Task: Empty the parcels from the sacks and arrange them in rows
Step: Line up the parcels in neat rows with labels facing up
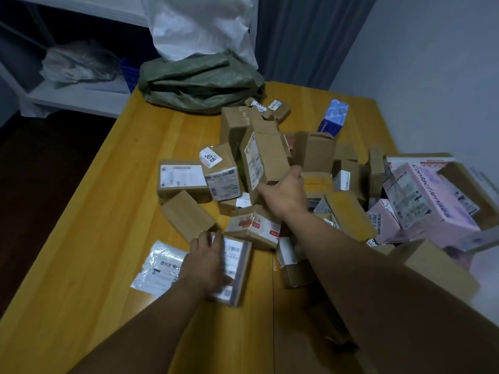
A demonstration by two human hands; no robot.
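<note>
A heap of several cardboard parcels [313,155] lies on the yellow wooden table [94,238]. My right hand [283,193] grips the lower end of a tall brown box with a white label [266,157], which stands tilted in the middle of the heap. My left hand [205,260] rests on a flat labelled parcel [237,268] near the front, fingers curled over its far left edge. A green woven sack [199,82] lies crumpled at the table's far end, with a white sack [202,25] behind it.
Pink boxes [429,201] are piled at the right edge by the grey wall. A clear plastic mailer [159,265] lies left of my left hand. A blue box [333,117] stands behind the heap. White shelving [75,95] stands at the far left over a dark floor.
</note>
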